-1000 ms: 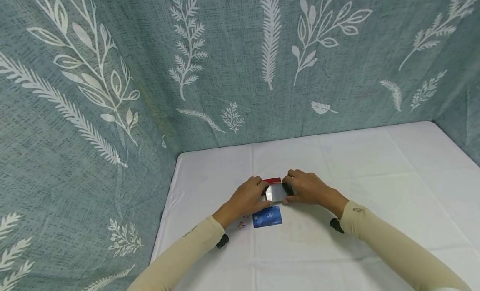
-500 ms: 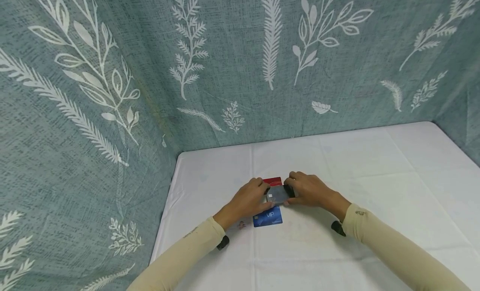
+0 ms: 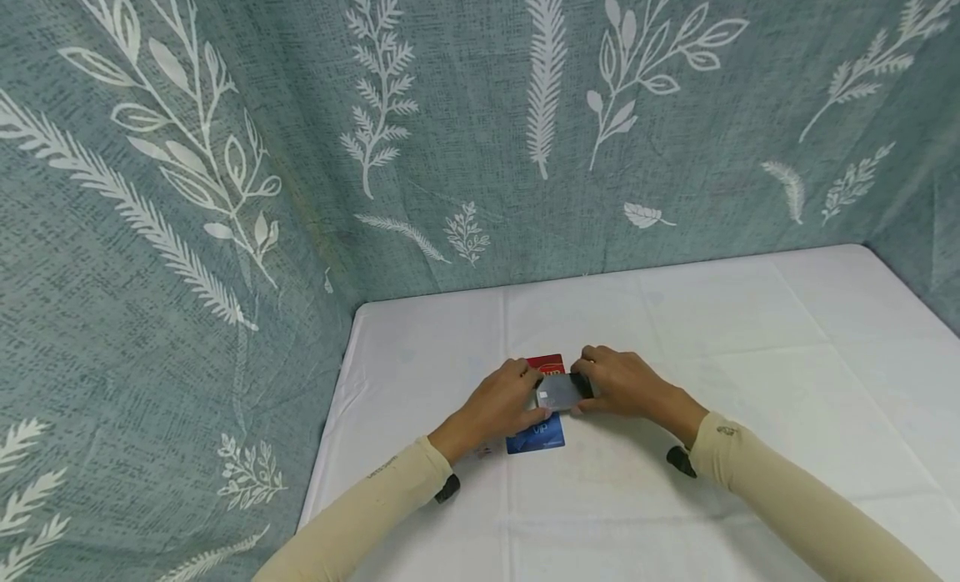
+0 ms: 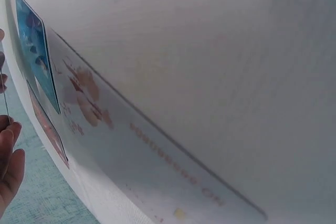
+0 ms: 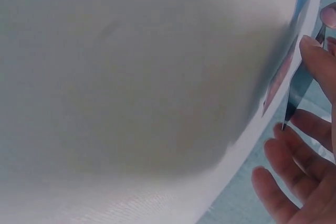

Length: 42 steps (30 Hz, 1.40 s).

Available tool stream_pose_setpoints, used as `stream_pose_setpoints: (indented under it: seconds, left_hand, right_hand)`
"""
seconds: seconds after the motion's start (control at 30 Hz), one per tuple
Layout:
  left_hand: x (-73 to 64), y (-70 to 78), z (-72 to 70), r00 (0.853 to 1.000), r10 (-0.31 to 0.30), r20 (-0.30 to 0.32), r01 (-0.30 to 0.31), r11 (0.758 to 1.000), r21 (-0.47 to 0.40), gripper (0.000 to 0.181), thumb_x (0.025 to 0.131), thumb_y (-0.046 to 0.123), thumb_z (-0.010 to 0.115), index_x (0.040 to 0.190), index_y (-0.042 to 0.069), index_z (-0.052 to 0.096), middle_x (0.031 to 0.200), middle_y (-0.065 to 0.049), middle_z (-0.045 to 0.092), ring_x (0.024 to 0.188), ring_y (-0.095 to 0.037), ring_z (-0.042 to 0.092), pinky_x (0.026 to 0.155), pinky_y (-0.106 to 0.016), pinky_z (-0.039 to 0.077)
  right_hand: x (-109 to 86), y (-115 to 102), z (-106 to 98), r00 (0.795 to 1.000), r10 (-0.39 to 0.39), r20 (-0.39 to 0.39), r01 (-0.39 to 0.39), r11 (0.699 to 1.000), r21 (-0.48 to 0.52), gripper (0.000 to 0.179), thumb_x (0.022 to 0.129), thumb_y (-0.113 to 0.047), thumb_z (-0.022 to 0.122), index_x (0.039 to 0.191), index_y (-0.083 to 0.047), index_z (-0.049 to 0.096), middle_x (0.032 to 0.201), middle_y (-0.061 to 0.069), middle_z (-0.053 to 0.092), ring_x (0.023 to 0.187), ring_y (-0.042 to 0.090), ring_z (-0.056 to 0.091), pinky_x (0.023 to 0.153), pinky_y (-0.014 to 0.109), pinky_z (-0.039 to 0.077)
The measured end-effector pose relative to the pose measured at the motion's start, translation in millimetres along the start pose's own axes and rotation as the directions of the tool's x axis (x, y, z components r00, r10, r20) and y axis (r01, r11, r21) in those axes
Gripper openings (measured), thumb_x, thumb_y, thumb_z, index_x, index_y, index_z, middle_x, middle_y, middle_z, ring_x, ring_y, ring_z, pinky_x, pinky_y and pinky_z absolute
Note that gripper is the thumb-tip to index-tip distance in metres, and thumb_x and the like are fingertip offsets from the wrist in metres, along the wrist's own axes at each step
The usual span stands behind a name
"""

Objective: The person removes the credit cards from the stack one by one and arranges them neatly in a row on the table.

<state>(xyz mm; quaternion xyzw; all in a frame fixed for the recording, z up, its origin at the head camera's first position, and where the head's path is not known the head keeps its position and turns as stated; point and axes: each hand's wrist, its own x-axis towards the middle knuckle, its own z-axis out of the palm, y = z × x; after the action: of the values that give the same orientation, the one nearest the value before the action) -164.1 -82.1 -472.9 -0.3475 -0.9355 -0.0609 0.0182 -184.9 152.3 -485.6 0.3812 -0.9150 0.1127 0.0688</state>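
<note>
A dark grey bank card (image 3: 560, 392) with a pale chip is held between both hands, raised off the table. My left hand (image 3: 491, 407) pinches its left end, and my right hand (image 3: 626, 383) grips the right end with thumb and fingers. Beyond it lies a red card (image 3: 546, 363), partly covered by the fingers. Nearer to me is a blue card (image 3: 536, 436) marked VIP, its upper edge hidden by the left thumb and the grey card. In the left wrist view a white card (image 4: 157, 150) with reddish print lies flat below the left wrist.
A white cloth (image 3: 712, 332) covers the table. Behind and to the left hang blue-green curtains (image 3: 465, 107) with white leaf patterns. A black wrist camera (image 3: 447, 488) sits under the left sleeve, another black wrist device (image 3: 681, 461) under the right.
Both hands have shifted slightly toward me and right with the grey card, which turned from shiny silver to dark. More of the red card shows; the blue card's top is more covered.
</note>
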Motion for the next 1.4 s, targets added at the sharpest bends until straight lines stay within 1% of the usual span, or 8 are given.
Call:
stream_pose_setpoints:
  seconds: [0.17, 0.3, 0.43, 0.63, 0.97, 1.17, 1.4]
  left_hand:
    - [-1.1, 3.5, -1.0, 1.000, 0.007, -0.002, -0.007, 1.000, 0.014, 0.054, 0.084, 0.047, 0.066, 0.120, 0.006, 0.061, 0.112, -0.006, 0.057, 0.104, -0.015, 0.053, 0.087, -0.027, 0.048]
    - [-1.9, 5.9, -0.8, 1.000, 0.007, 0.003, -0.007, 1.000, 0.025, 0.055, 0.084, 0.047, 0.067, 0.120, 0.006, 0.061, 0.112, -0.006, 0.057, 0.102, -0.014, 0.053, 0.087, -0.026, 0.047]
    - [-3.0, 7.6, -0.3, 1.000, 0.009, 0.002, -0.009, 1.000, 0.016, 0.056, 0.083, 0.046, 0.068, 0.121, 0.006, 0.061, 0.111, -0.006, 0.058, 0.102, -0.014, 0.053, 0.088, -0.026, 0.047]
    - [-4.1, 10.0, 0.8, 1.000, 0.014, 0.001, -0.014, 1.000, 0.005, 0.055, 0.083, 0.045, 0.068, 0.121, 0.007, 0.060, 0.110, -0.005, 0.058, 0.099, -0.013, 0.052, 0.088, -0.026, 0.048]
    - [-4.9, 12.4, 4.3, 0.999, 0.039, -0.013, -0.039, 0.999, 0.012, 0.054, 0.082, 0.045, 0.070, 0.118, 0.006, 0.061, 0.106, -0.004, 0.058, 0.094, -0.012, 0.052, 0.082, -0.023, 0.048]
    - [-6.1, 15.9, 4.2, 0.997, 0.075, -0.029, -0.075, 0.997, 0.003, 0.050, 0.083, 0.042, 0.069, 0.116, 0.006, 0.061, 0.103, -0.003, 0.057, 0.090, -0.011, 0.050, 0.077, -0.021, 0.046]
    - [-7.2, 20.0, 4.4, 0.996, 0.083, -0.030, -0.083, 0.996, -0.007, 0.047, 0.084, 0.042, 0.068, 0.115, 0.006, 0.062, 0.106, -0.005, 0.058, 0.092, -0.012, 0.052, 0.080, -0.023, 0.047]
  right_hand:
    - [-3.2, 0.4, 1.2, 1.000, 0.008, -0.004, -0.008, 1.000, -0.002, 0.057, 0.070, -0.053, 0.077, 0.107, -0.012, 0.067, 0.095, -0.001, 0.058, 0.077, 0.008, 0.052, 0.057, 0.023, 0.044]
    - [-5.6, 0.1, 2.0, 1.000, 0.020, -0.001, -0.020, 1.000, -0.005, 0.057, 0.070, -0.054, 0.077, 0.109, -0.013, 0.066, 0.097, -0.001, 0.058, 0.079, 0.009, 0.054, 0.059, 0.024, 0.046]
    - [-8.0, -1.0, 3.1, 1.000, 0.021, 0.000, -0.021, 1.000, -0.012, 0.058, 0.070, -0.055, 0.076, 0.109, -0.013, 0.067, 0.099, 0.000, 0.059, 0.080, 0.010, 0.055, 0.060, 0.025, 0.047]
    - [-10.9, -1.0, 3.6, 1.000, 0.012, -0.011, -0.012, 1.000, -0.009, 0.059, 0.069, -0.055, 0.077, 0.107, -0.012, 0.068, 0.097, 0.000, 0.059, 0.078, 0.009, 0.055, 0.058, 0.023, 0.046]
    - [-14.9, 0.0, 3.5, 1.000, 0.003, -0.023, -0.004, 1.000, -0.014, 0.059, 0.068, -0.057, 0.076, 0.105, -0.011, 0.069, 0.095, 0.000, 0.060, 0.075, 0.008, 0.053, 0.056, 0.021, 0.043]
    - [-20.9, 0.2, 2.0, 1.000, 0.005, -0.022, -0.005, 1.000, -0.019, 0.059, 0.069, -0.058, 0.075, 0.106, -0.012, 0.068, 0.097, -0.001, 0.059, 0.077, 0.008, 0.054, 0.056, 0.022, 0.044]
    - [-27.3, 1.1, 2.8, 0.999, -0.003, -0.046, 0.002, 1.000, -0.022, 0.058, 0.069, -0.057, 0.076, 0.106, -0.013, 0.068, 0.097, -0.002, 0.060, 0.077, 0.007, 0.054, 0.058, 0.023, 0.046]
